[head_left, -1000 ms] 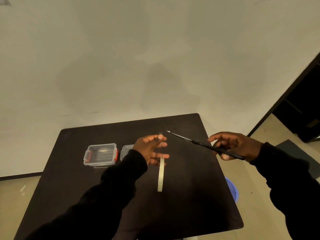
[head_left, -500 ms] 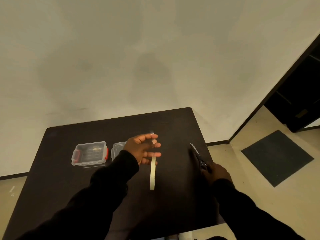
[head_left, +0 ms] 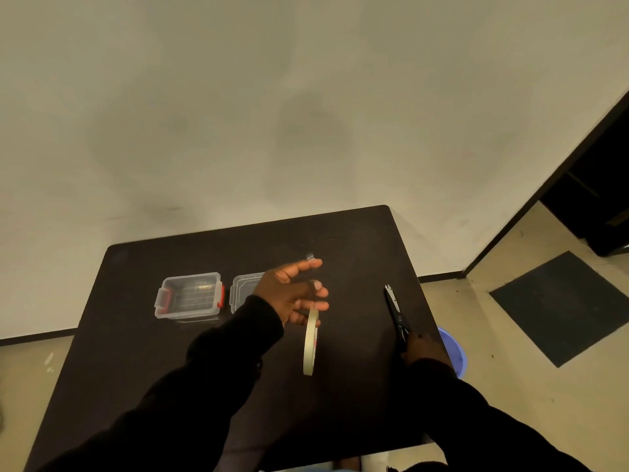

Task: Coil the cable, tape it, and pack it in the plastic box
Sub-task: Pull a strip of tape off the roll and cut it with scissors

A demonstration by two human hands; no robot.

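Note:
My left hand [head_left: 289,294] is raised over the middle of the dark table [head_left: 136,352]. A cream tape roll [head_left: 310,345] hangs edge-on from its lower fingers. A short bit of tape [head_left: 309,256] sticks to the tip of the index finger. My right hand [head_left: 422,347] rests at the table's right edge, gripping the handles of black scissors [head_left: 394,308] that lie flat with the blades pointing away. A clear plastic box [head_left: 189,296] with red latches stands open at the left, and its lid [head_left: 243,291] lies beside it, partly behind my left hand. No cable is clearly visible.
A blue bucket [head_left: 454,349] sits on the floor just off the table's right edge. Further right, a dark mat [head_left: 561,304] lies on the floor in front of a dark doorway [head_left: 585,206]. A pale wall runs behind the table.
My right hand brought the scissors down from the air and laid them on the table by the right edge. The left hand stayed up with the tape roll hanging from it.

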